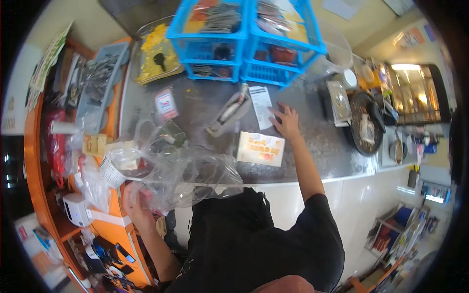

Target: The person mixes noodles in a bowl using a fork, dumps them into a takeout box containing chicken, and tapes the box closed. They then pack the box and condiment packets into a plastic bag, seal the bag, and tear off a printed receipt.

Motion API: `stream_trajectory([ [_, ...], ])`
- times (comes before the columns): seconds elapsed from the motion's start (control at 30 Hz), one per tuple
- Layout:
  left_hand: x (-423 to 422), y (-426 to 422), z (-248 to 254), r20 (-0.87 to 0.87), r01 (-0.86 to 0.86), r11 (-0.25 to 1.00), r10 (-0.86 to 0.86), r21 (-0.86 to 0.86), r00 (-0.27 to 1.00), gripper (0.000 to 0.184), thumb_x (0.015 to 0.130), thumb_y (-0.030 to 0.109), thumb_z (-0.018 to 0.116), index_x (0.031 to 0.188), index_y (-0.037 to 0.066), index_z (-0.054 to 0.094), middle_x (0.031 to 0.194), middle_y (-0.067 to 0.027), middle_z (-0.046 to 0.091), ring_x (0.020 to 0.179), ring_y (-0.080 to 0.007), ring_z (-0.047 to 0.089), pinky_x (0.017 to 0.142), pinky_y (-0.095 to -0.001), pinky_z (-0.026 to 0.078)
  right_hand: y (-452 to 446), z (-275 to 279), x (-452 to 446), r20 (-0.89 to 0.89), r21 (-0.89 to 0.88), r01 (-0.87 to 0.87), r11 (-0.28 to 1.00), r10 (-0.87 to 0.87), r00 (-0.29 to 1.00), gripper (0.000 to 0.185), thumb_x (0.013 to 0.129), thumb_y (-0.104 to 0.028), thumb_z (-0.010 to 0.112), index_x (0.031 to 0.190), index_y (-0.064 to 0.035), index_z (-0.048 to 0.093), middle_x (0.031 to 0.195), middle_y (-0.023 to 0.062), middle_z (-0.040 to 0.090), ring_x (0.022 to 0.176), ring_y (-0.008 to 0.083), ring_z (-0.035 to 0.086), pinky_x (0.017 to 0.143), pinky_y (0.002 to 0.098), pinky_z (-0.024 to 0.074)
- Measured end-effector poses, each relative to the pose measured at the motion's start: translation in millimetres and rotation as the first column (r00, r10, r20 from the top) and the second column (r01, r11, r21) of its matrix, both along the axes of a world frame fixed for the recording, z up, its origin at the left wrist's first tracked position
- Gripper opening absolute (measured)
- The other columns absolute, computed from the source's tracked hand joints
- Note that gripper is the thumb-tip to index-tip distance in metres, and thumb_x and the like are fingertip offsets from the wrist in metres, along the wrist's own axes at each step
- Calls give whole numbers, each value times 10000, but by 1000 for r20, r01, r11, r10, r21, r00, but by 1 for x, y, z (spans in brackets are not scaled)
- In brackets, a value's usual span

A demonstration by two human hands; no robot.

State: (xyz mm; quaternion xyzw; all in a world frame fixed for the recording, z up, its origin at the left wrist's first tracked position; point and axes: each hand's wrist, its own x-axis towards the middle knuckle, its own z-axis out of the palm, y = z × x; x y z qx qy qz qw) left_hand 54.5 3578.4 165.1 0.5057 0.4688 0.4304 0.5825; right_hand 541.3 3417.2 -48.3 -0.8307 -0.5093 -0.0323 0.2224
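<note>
My left hand (138, 202) is at the counter's left front edge, closed on a large clear plastic bag (195, 178); the film partly hides its fingers. Something white with a printed label (113, 172) shows by the bag's left side. My right hand (287, 122) reaches over the steel counter with fingers spread, its fingertips at the right edge of a white printed receipt (261, 107). Just below that hand lies a white box with orange lettering (261, 148). A stapler (227, 115) rests left of the receipt. Farther left is a small red, white and blue packet (166, 104).
Blue plastic baskets (246, 35) filled with packets stand at the back. A tray of yellow food (157, 53) sits back left. On the right are a dark oval pan (365, 122) and a metal container (339, 102). An orange shelf (124, 229) borders the left.
</note>
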Motion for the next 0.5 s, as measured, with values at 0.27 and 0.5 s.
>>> stream_trajectory([
  [0.27,-81,-3,28,232,14,1000,-11,-12,973,231,887,265,619,889,61,511,913,-205,703,754,-243,677,789,-384,546,84,107,-76,-623,311,79,947,140,770,259,1013,-133,467,1100,-9,677,978,112,685,965,205,644,895,311,477],
  [0.5,-196,20,24,438,-45,999,54,-30,897,368,1007,313,453,835,33,618,1002,-240,713,629,-168,616,607,-271,479,262,258,-274,-204,478,-630,612,775,598,308,852,71,430,1053,13,656,1098,146,653,1049,242,620,909,306,462],
])
